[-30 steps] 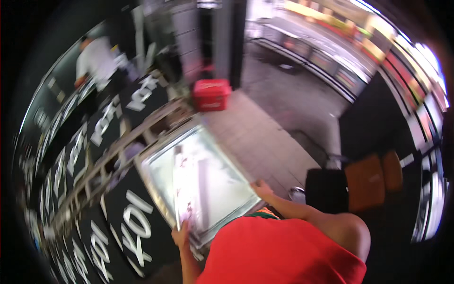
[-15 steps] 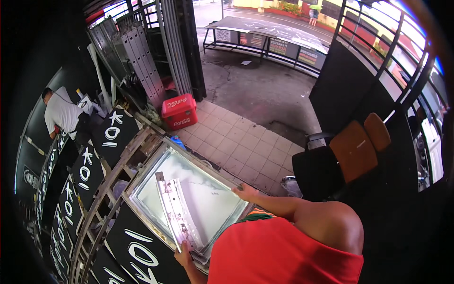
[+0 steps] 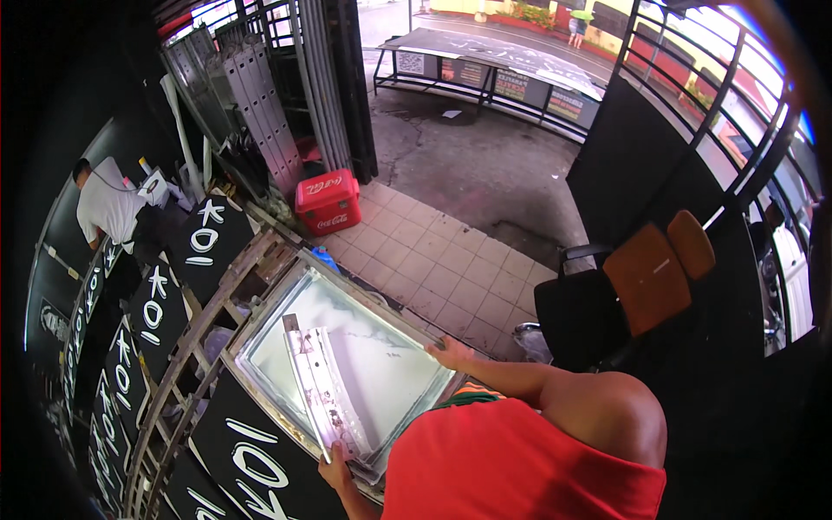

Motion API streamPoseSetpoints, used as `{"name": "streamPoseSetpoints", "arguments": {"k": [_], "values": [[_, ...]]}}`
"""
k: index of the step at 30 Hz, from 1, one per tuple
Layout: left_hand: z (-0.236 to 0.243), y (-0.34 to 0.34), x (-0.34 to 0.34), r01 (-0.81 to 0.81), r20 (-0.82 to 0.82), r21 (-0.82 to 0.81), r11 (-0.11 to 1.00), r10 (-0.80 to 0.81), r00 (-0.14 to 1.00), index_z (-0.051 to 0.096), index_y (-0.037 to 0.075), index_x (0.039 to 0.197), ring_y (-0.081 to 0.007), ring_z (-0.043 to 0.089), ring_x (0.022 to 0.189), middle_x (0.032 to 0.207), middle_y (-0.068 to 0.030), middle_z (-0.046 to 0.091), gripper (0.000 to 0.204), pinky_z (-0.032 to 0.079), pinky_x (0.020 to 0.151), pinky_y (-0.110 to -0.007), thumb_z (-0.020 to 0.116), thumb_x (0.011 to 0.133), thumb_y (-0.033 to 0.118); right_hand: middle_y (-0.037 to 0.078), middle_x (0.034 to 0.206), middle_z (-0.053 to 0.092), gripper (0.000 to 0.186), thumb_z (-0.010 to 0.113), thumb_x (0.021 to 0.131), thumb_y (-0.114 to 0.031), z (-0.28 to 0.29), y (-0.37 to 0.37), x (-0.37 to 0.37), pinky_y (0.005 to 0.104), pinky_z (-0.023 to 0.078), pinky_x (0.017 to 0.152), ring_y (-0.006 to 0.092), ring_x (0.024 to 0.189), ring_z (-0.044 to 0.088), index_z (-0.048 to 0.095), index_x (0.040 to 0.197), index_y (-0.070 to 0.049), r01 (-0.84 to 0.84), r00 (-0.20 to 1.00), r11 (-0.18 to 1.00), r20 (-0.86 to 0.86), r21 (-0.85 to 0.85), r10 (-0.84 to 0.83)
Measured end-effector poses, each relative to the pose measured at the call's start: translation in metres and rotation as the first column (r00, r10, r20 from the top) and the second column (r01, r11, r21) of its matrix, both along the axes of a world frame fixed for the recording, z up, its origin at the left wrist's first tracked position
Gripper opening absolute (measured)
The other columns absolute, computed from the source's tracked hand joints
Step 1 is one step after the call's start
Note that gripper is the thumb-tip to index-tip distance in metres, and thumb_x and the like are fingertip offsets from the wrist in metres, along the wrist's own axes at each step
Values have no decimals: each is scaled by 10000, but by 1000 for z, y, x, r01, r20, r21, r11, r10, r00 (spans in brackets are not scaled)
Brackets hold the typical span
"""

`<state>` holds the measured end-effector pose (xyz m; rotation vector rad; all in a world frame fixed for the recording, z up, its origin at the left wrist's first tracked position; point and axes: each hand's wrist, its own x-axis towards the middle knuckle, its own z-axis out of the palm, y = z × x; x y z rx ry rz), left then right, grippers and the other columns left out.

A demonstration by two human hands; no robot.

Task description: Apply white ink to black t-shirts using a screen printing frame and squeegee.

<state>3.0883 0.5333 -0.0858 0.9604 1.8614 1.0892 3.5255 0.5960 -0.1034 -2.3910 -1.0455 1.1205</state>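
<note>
A pale, glass-like sheet (image 3: 399, 355) lies in a worn, metal-edged square frame (image 3: 282, 276) at the lower middle. On it, at a slant, rests a stained silvery metal strip (image 3: 321, 381), its near end by my body. My left hand (image 3: 336, 468) is closed round that near end. At the frame's right edge, my right hand (image 3: 446, 352) has its fingers curled over the rim. Black boards with white lettering (image 3: 264, 459) lie left of the frame, beside an open slatted metal structure (image 3: 188, 364).
A co-worker in white (image 3: 113, 204) bends at the far left. A red cooler (image 3: 329, 217) stands before upright metal lengths (image 3: 260, 117). An office chair (image 3: 633, 286) sits right, by dark panels. Outside are a long table (image 3: 485, 56) and distant people (image 3: 576, 30).
Since a second ago my view has swung, shifting the room leftward and sharpening it. My hands keep their grips on strip and frame. The co-worker has shifted slightly.
</note>
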Motion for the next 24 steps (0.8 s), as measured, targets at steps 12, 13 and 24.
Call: {"name": "streamPoseSetpoints", "arguments": {"k": [12, 13, 24], "values": [[-16, 0, -15, 7, -46, -47, 999, -9, 999, 712, -34, 847, -154, 574, 665, 711, -53, 661, 499, 478, 632, -356, 838, 787, 445, 186, 1467, 564, 1015, 474, 846, -838, 13, 0, -3, 670, 270, 1114, 360, 1380, 514, 440, 1514, -75, -47, 999, 997, -12, -58, 46], [-14, 0, -15, 11, -26, -81, 997, -13, 1000, 716, -26, 844, -156, 579, 666, 709, -52, 665, 501, 482, 641, -358, 840, 780, 455, 184, 1466, 565, 1013, 475, 847, -839, 15, 0, -3, 678, 268, 1111, 359, 1381, 513, 444, 1509, -73, -43, 999, 998, -13, -48, 43], [6, 1, -5, 2, -71, -75, 997, -7, 997, 726, -33, 847, -146, 589, 670, 728, -61, 682, 489, 495, 656, -355, 842, 776, 437, 196, 1441, 582, 1036, 483, 828, -853, 12, -1, -1, 672, 277, 1121, 376, 1372, 518, 442, 1510, -73, -33, 999, 999, -14, -38, 33]]}}
